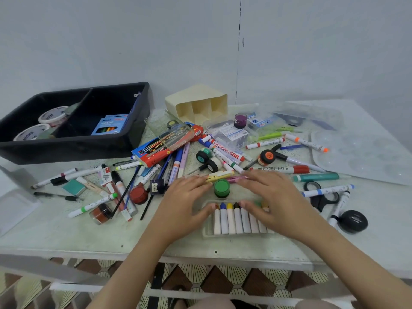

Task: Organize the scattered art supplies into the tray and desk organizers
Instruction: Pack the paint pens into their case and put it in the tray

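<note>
A clear plastic tray of crayons [236, 219] lies near the table's front edge. My left hand [185, 204] rests flat on its left end and my right hand [274, 201] lies flat over its right end, fingers straight. A green paint pot [221, 188] stands between my hands, just behind the crayons. Markers, pens and paint pots are scattered across the table behind them. The black two-compartment tray [73, 141] sits at the back left with tape rolls [53, 114] and a blue neon crayon box [110, 126] in it. A cream desk organizer [198, 103] lies on its side at the back.
Black scissors [321, 197] and a black round lid [353, 220] lie right of my right hand. A clear palette [365, 152] and clear boxes [229, 134] occupy the back right. A red brush box [165, 148] lies under a clear case. The wall stands close behind.
</note>
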Demonstrator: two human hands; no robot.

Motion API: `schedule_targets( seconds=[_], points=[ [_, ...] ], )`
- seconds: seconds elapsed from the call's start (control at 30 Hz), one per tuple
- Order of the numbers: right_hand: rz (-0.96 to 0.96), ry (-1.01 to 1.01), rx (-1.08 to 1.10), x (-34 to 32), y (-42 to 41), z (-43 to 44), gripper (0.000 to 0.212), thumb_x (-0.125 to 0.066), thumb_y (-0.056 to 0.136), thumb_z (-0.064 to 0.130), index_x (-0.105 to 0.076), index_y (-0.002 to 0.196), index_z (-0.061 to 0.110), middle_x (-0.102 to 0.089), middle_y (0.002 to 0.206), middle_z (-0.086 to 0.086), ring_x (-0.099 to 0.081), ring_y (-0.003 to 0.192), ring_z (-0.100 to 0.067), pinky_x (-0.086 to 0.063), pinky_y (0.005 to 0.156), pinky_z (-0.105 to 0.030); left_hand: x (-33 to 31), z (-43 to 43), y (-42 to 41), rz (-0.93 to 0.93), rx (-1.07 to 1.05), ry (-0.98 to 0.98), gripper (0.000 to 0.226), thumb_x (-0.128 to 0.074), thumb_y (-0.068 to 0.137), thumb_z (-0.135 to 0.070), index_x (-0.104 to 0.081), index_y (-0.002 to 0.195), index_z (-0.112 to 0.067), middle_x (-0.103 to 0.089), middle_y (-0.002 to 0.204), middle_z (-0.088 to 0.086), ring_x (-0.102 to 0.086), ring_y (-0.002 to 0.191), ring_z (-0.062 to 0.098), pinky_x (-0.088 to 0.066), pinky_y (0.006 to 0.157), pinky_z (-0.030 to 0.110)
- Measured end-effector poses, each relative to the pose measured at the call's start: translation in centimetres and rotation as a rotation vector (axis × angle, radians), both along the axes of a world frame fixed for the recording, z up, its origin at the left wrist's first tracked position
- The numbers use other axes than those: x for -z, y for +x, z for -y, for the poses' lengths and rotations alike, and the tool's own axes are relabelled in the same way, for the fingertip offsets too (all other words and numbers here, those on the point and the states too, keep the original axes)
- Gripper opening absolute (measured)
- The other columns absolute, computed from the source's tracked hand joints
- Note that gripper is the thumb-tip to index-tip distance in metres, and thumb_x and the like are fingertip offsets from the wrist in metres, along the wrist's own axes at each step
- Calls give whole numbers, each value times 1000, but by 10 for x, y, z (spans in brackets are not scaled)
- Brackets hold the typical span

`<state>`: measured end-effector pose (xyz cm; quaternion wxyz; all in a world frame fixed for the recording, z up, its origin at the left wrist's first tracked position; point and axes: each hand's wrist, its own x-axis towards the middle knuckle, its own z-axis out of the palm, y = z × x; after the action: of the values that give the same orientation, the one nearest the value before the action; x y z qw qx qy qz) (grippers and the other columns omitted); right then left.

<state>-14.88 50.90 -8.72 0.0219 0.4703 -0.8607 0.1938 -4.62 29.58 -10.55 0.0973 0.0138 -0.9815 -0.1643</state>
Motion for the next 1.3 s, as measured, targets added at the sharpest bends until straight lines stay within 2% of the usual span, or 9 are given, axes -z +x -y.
schedule_targets(
  seconds=[0.13, 0.23, 0.37, 0.47, 0.57, 0.63, 1.0, 1.17, 1.3],
  points=[
    [55, 235, 97, 8, -13, -9, 70, -13, 89, 64, -13, 150, 30, 8, 148, 17, 12, 140, -2, 18, 112, -44, 8, 1, -3, 88, 14, -164, 74, -15, 85, -70, -14, 147, -31, -3, 151, -16, 6, 138, -2, 15, 112, 26],
    [22, 260, 117, 13, -14, -12, 71, -5, 88, 62, -12, 150, 29, 11, 152, 16, 19, 135, 1, 26, 108, -45, 10, 1, -6, 87, -9, -200, 75, -3, 83, -71, -9, 147, -32, 0, 152, -16, 10, 137, -2, 20, 109, 27],
    [12, 250, 145, 12, -13, -15, 69, -6, 89, 61, -23, 148, 30, -8, 158, 12, 4, 144, -3, 25, 107, -44, 11, -1, -10, 62, -26, -178, 79, -2, 82, -70, -22, 148, -31, -8, 154, -15, 4, 138, -3, 26, 105, 22],
    [58, 162, 129, 6, -14, -14, 72, -8, 87, 62, -36, 143, 28, -27, 153, 11, -17, 142, -5, 17, 111, -43, 8, -2, -13, 26, -25, -110, 73, -13, 86, -67, -36, 143, -28, -27, 152, -11, -16, 141, 3, 13, 111, 23],
    [70, 9, 87, 0, -23, -9, 51, -31, 95, 51, -53, 131, 23, -53, 134, 8, -45, 126, -10, -19, 115, -43, -1, 0, -19, -52, -30, -66, 59, -29, 90, -57, -54, 132, -23, -51, 138, -6, -39, 131, 10, -10, 109, 23],
    [58, -74, 80, -6, -34, -2, 42, -41, 95, 44, -60, 123, 20, -62, 120, 7, -54, 113, -12, -37, 99, -28, -8, 4, -26, -120, -38, -72, 57, -32, 90, -52, -62, 124, -18, -60, 126, -2, -50, 121, 15, -21, 103, 26],
    [-25, 8, 82, -20, -104, 54, 38, -48, 95, 27, -53, 132, 23, -60, 125, 2, -53, 113, -17, -42, 90, -32, -28, 53, -64, -137, -162, -281, 41, -58, 89, -20, -57, 130, -15, -52, 135, 10, -47, 123, 28, -34, 103, 40],
    [-120, 64, 32, -10, -105, 74, 42, -46, 94, 37, -51, 134, 24, -59, 127, -2, -55, 111, -20, -43, 93, -35, -32, 63, -69, -142, -231, -303, 29, -65, 83, -12, -71, 110, -16, -35, 147, 21, -35, 131, 42, -27, 106, 50],
    [-170, -10, 105, -5, -106, 77, 39, -55, 88, 48, -63, 117, 22, -68, 104, 4, -60, 96, -16, -36, 91, -33, -30, 75, -73, -5, -298, -242, 39, -61, 85, -12, -63, 123, -23, -30, 151, 17, -29, 136, 35, -23, 111, 43]
  ],
)
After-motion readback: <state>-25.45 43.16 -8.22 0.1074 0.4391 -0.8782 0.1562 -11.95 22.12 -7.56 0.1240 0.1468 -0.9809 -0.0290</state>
